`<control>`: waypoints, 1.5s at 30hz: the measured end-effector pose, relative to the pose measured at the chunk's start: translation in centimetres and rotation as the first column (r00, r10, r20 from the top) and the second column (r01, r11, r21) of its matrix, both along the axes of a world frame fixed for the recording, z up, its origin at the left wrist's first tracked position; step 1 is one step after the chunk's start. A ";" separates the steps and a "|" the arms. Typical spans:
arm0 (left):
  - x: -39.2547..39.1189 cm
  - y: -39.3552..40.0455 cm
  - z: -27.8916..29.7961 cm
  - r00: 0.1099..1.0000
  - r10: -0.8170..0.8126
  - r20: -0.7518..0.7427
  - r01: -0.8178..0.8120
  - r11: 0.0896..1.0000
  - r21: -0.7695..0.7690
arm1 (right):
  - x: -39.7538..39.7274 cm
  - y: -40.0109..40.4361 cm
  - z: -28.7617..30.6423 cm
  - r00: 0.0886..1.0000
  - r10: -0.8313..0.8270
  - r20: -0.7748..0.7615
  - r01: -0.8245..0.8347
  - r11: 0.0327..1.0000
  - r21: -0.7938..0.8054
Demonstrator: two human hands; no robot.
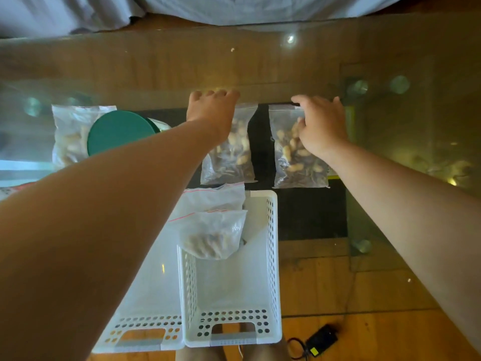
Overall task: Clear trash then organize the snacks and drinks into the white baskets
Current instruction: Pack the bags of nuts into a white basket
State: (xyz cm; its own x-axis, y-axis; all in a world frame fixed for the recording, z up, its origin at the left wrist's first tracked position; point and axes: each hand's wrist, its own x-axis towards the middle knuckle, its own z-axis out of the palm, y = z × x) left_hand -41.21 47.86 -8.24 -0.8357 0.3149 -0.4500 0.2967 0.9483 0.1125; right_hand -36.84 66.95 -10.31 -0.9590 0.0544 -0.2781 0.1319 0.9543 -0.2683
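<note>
Item: two clear plastic zip bags of peanuts in shell, lying flat side by side on the glass counter (390, 61), just beyond the baskets. Left bag of peanuts (231, 157): its top edge sits under the left hand (212, 110), fingers curled down over that edge, gripping it. Right bag of peanuts (294, 162): the right hand (321, 126) lies over its upper right part, fingers bent onto the plastic and pinching it.

Containers: narrow white perforated plastic basket (272, 256), rectangular, with a cut-out handle at the near end; a clear zip bag with a red seal line (216, 235), holding pale snack pieces, lies over its far left rim. A second white perforated basket (145, 332) stands touching its left side, largely hidden by the left forearm.

Further left: a third clear bag of peanuts (69, 131), partly covered by a round dark green lid (119, 131).

Surroundings: wooden floor seen through the glass, a black power adapter with cable (321, 340) on it; grey fabric (234, 6) along the far edge.
</note>
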 end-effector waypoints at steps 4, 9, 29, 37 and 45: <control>0.0 0.0 0.7 1.000 0.017 -0.023 -0.018 0.999 -0.041 | 0.2 0.6 1.0 0.999 0.028 -0.040 -0.026 0.998 0.055; 0.8 -0.8 1.9 0.999 0.037 -0.011 -0.038 0.999 -0.027 | 1.6 1.2 2.9 0.996 -0.064 -0.058 0.063 0.998 -0.020; 7.2 -3.2 10.2 0.937 0.326 0.122 -0.348 0.856 0.382 | 9.1 0.6 9.6 0.946 -0.319 0.052 0.307 0.837 -0.454; 8.9 -3.0 8.3 0.900 0.436 -0.030 -0.381 0.816 0.435 | 12.0 0.1 8.3 0.919 -0.389 -0.058 0.325 0.835 -0.445; 9.7 -2.7 9.9 0.888 0.457 -0.045 -0.402 0.821 0.406 | 13.1 -1.0 9.1 0.895 -0.442 -0.052 0.389 0.834 -0.392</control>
State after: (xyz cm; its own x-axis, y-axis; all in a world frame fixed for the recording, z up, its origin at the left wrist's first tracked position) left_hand -31.51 45.16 1.70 -0.9689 0.0303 -0.2456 -0.0928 0.8756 0.4740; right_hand -23.71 65.99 -1.20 -0.8979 0.3772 -0.2267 0.4309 0.6483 -0.6277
